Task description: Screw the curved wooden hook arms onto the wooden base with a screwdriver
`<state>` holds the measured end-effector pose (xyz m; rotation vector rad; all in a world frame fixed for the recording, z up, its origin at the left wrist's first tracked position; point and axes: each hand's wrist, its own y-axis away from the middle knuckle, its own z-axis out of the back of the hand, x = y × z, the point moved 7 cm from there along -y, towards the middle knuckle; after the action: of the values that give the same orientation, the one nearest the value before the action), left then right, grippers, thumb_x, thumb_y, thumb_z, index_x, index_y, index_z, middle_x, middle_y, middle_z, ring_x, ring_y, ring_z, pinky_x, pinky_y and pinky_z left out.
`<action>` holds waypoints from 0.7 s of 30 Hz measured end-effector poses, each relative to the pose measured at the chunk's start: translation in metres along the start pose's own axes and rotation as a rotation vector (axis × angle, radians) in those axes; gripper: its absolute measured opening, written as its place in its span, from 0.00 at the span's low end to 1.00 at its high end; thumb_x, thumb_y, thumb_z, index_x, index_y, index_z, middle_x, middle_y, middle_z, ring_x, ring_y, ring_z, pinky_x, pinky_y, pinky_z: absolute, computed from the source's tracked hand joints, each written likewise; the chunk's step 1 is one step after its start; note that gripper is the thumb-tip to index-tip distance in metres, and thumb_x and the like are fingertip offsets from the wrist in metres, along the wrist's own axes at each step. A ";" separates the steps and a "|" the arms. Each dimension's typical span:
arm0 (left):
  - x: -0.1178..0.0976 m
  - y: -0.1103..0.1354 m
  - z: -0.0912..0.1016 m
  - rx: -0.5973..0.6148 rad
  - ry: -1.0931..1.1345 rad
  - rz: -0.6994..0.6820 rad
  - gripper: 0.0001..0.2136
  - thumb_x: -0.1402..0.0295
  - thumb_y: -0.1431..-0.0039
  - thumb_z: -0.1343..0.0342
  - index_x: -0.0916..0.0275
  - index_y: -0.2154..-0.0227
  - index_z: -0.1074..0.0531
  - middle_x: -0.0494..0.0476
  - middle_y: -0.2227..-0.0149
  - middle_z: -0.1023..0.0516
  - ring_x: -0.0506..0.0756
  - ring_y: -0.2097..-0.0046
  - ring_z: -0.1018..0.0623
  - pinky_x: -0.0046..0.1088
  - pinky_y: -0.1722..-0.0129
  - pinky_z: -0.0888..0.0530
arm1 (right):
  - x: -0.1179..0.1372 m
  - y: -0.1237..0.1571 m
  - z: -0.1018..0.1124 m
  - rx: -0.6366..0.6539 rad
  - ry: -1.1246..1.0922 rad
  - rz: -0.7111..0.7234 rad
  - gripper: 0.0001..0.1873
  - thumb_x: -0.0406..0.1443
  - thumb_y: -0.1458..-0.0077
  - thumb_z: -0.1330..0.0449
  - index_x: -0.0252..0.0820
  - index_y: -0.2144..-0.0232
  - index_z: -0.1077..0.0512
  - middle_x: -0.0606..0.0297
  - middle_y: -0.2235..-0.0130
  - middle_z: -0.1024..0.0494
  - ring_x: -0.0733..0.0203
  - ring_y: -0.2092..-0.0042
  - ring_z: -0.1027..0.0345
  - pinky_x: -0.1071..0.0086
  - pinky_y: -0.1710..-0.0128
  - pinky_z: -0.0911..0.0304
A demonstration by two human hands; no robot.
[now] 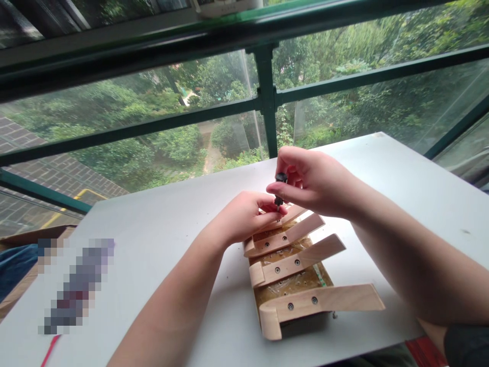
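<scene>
My right hand (309, 181) is closed around the black handle of a screwdriver (280, 178), which stands roughly upright. Close to its lower end, the thumb and fingers of my left hand (250, 216) are pinched together; what they grip is too small to make out. Both hands are over the far end of a brown block (292, 290) that looks wrapped in clear tape. Across this block lie several pale wooden pieces with hooked left ends. The nearest wooden piece (344, 298) and the one behind it (317, 255) each show two screws. My hands partly hide the farthest piece.
The block rests on a white table (183, 255). A pixelated object (78, 285) and a red cord (49, 351) lie at the left. Beside the table is a cardboard box (38, 234) with blue cloth. Green-framed windows (267, 102) border the far edge.
</scene>
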<state>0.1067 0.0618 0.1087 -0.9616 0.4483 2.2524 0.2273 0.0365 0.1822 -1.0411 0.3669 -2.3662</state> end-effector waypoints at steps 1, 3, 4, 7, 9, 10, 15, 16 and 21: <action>0.000 0.000 0.000 -0.001 -0.002 0.004 0.10 0.63 0.42 0.43 0.59 0.63 0.20 0.52 0.64 0.17 0.54 0.63 0.21 0.26 0.62 0.28 | 0.001 0.000 -0.001 0.006 0.020 0.010 0.09 0.39 0.45 0.40 0.44 0.69 0.37 0.71 0.75 0.30 0.67 0.74 0.39 0.71 0.74 0.46; 0.000 0.000 0.000 -0.005 -0.011 0.004 0.10 0.63 0.42 0.44 0.59 0.63 0.20 0.52 0.65 0.17 0.54 0.63 0.21 0.27 0.63 0.28 | 0.003 0.001 -0.003 0.049 0.051 0.044 0.06 0.37 0.45 0.41 0.43 0.65 0.34 0.70 0.73 0.28 0.67 0.73 0.38 0.71 0.73 0.45; 0.000 0.000 0.000 -0.009 -0.018 0.000 0.10 0.63 0.42 0.44 0.59 0.63 0.20 0.51 0.65 0.17 0.54 0.63 0.21 0.27 0.63 0.28 | 0.005 0.002 -0.004 0.083 0.053 0.069 0.07 0.36 0.45 0.42 0.42 0.62 0.32 0.68 0.70 0.26 0.67 0.72 0.37 0.71 0.72 0.44; -0.001 0.000 0.001 -0.013 -0.022 -0.013 0.09 0.64 0.42 0.43 0.59 0.64 0.20 0.51 0.65 0.17 0.54 0.63 0.21 0.27 0.62 0.29 | 0.011 0.005 -0.004 0.170 0.017 0.141 0.17 0.28 0.47 0.45 0.42 0.54 0.30 0.64 0.61 0.22 0.67 0.68 0.33 0.71 0.68 0.41; 0.000 0.000 0.000 -0.003 -0.001 -0.008 0.09 0.63 0.42 0.43 0.58 0.63 0.20 0.51 0.64 0.17 0.54 0.62 0.21 0.27 0.62 0.29 | 0.012 0.006 0.000 0.181 0.012 0.151 0.20 0.26 0.48 0.47 0.42 0.53 0.29 0.65 0.60 0.22 0.66 0.66 0.32 0.72 0.66 0.40; 0.001 0.000 -0.001 0.005 0.017 -0.003 0.09 0.62 0.42 0.43 0.58 0.63 0.20 0.51 0.63 0.17 0.54 0.61 0.21 0.28 0.61 0.28 | 0.012 0.006 0.002 0.179 0.014 0.146 0.20 0.25 0.48 0.48 0.42 0.54 0.28 0.65 0.61 0.21 0.66 0.66 0.31 0.72 0.65 0.40; 0.001 0.001 -0.002 0.017 0.069 0.006 0.10 0.64 0.42 0.43 0.58 0.62 0.20 0.51 0.61 0.17 0.55 0.58 0.20 0.28 0.58 0.27 | 0.008 0.004 0.008 0.179 0.029 0.123 0.17 0.28 0.45 0.47 0.42 0.55 0.25 0.65 0.62 0.20 0.66 0.65 0.30 0.72 0.65 0.39; 0.001 0.001 -0.002 0.019 0.070 0.005 0.10 0.64 0.42 0.44 0.58 0.62 0.20 0.51 0.61 0.17 0.55 0.58 0.20 0.27 0.58 0.27 | 0.008 0.004 0.009 0.172 0.042 0.112 0.16 0.29 0.44 0.45 0.42 0.55 0.25 0.65 0.62 0.20 0.66 0.65 0.29 0.72 0.65 0.39; 0.001 0.001 -0.005 0.037 0.080 0.029 0.10 0.64 0.43 0.44 0.58 0.62 0.20 0.51 0.61 0.17 0.54 0.60 0.19 0.26 0.60 0.26 | 0.003 0.003 0.016 0.091 0.111 0.040 0.09 0.38 0.46 0.39 0.43 0.62 0.22 0.68 0.70 0.22 0.67 0.71 0.32 0.72 0.70 0.40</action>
<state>0.1077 0.0587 0.1047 -1.0342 0.5410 2.2298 0.2382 0.0318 0.1930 -0.8562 0.3138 -2.3870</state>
